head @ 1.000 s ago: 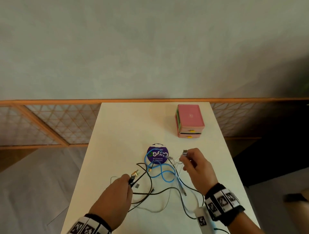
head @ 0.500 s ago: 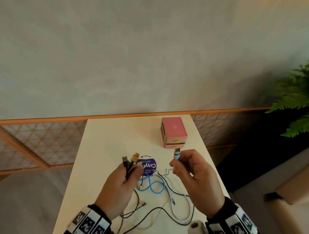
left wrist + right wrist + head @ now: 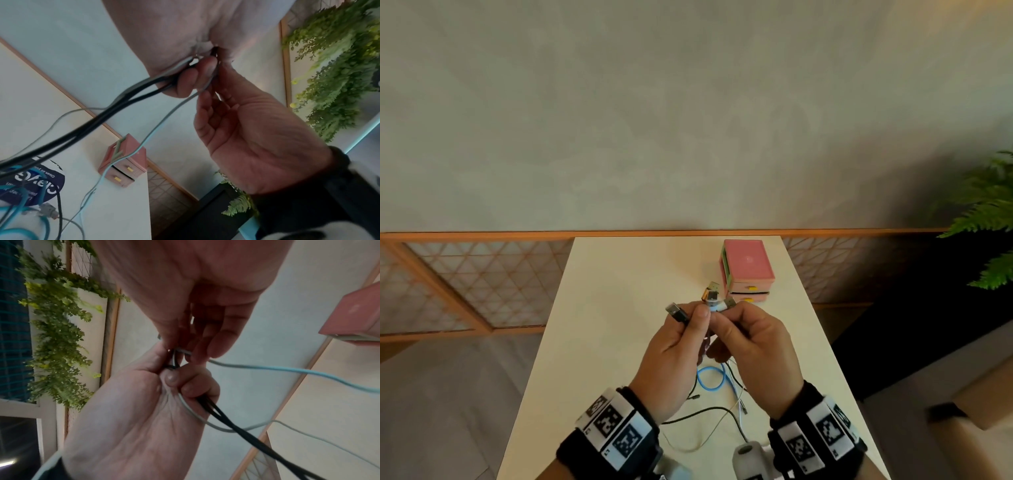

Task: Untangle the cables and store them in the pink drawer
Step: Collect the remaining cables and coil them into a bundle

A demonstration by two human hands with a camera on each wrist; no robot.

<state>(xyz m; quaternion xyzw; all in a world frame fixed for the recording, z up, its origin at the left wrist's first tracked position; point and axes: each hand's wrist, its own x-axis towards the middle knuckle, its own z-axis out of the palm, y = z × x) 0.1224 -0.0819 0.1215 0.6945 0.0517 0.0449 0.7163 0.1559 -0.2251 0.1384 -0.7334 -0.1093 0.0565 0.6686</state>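
Both hands are raised over the white table (image 3: 619, 308), touching each other. My left hand (image 3: 688, 325) grips two black cables (image 3: 102, 118) and a grey one; a black plug (image 3: 676, 313) and a gold plug (image 3: 710, 291) stick out above it. My right hand (image 3: 726, 325) pinches the plug end (image 3: 722, 305) of a light blue cable (image 3: 287, 369), right against the left hand (image 3: 174, 378). The rest of the tangle, with a brighter blue loop (image 3: 710, 380), lies on the table under the hands. The pink drawer box (image 3: 748, 270) stands at the far right, its two yellow-knobbed drawers facing me.
A round purple packet (image 3: 37, 183) lies on the table under the cables, hidden by my hands in the head view. A wooden lattice rail (image 3: 482, 281) runs behind the table. Green plants (image 3: 989, 219) hang at the right. The table's right edge is close to the drawer box.
Both hands have lifted off the table and come together, carrying the plug ends up. The cables now hang from the hands. The purple packet has gone out of the head view.
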